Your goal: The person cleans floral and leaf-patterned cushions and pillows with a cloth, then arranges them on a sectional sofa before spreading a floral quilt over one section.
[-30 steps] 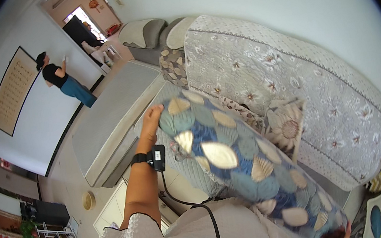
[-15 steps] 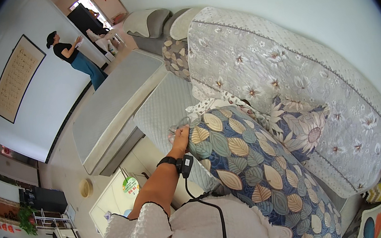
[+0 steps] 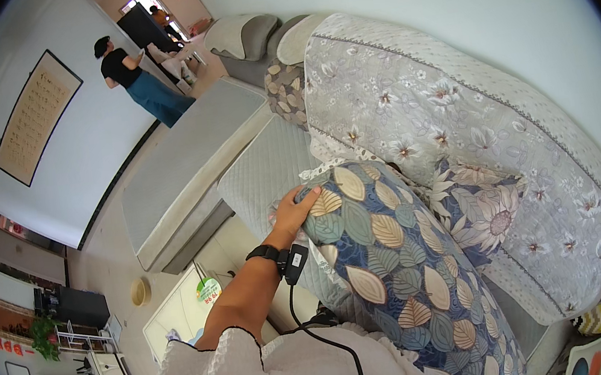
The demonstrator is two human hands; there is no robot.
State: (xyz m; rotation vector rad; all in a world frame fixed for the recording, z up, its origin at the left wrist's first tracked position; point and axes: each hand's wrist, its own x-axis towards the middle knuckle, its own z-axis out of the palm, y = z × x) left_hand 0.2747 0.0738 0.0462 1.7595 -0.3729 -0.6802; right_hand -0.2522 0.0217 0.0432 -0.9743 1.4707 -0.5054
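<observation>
A large blue cushion (image 3: 403, 272) with beige and green leaf shapes stands in front of me, leaning to the right along the sofa. My left hand (image 3: 295, 215) grips its upper left edge, thumb on the printed face; the other fingers are partly hidden. A black strap with a small cabled box is round that wrist. White spotted cloth (image 3: 335, 165) peeks out beyond the cushion's top edge. Behind it, a floral cushion (image 3: 487, 208) rests against the sofa back. My right hand is out of sight, and the big cushion covers much of that side.
The sofa back is draped with a floral cover (image 3: 450, 114). A grey quilted seat (image 3: 260, 166) and a long grey seat section (image 3: 195, 167) extend ahead. Left are a cream table (image 3: 180, 309), a round basket (image 3: 139, 291) and a person in black (image 3: 124, 70) standing by the wall.
My left hand has shifted slightly and its thumb now lies over the cushion's face. The cushion has tilted a little, showing less spotted cloth. The person at the far left has turned.
</observation>
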